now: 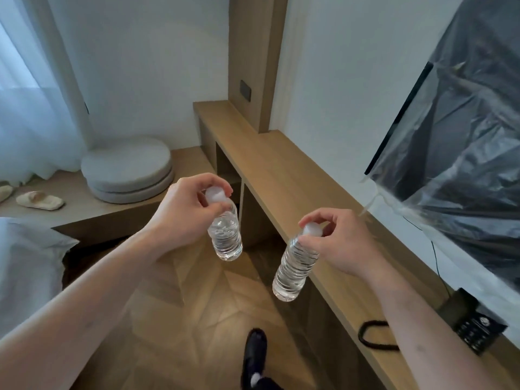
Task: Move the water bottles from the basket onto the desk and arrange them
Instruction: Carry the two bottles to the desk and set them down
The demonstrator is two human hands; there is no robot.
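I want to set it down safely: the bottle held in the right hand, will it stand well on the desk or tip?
The bottle looks tall and narrow, so it may tip if set down tilted, as it hangs now. It seems full of water, so probably heavy enough to stay upright. The right hand pinches only the cap, so it may swing.

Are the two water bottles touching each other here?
Apart. The head view shows the left bottle and the right bottle hanging separately, with open wood floor visible between them.
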